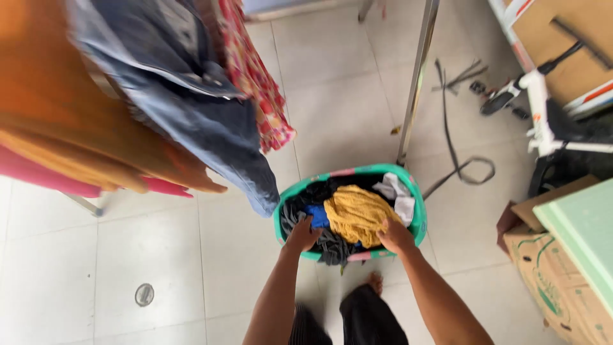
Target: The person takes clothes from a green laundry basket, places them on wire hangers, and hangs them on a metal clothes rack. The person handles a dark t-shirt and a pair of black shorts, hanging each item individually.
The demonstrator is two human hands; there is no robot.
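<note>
My left fingers [305, 225] were curled down into dark clothes [300, 207] in the green basket [418, 220] on the floor; my right fingers [385, 225] gripped the yellow cloth [357, 212] lying between both hands. Jeans [211, 121] hung above, left of my left fingers.

My fingertips buried in clothes, both hands [303, 233] [396, 235]. Basket [418, 220] bottom hidden under laundry. Hanging clothes [96, 108] blurred, cut off at top and left edges. Boxes [555, 281] cut at right edge. Small black bits [479, 88] on floor too small to tell.
</note>
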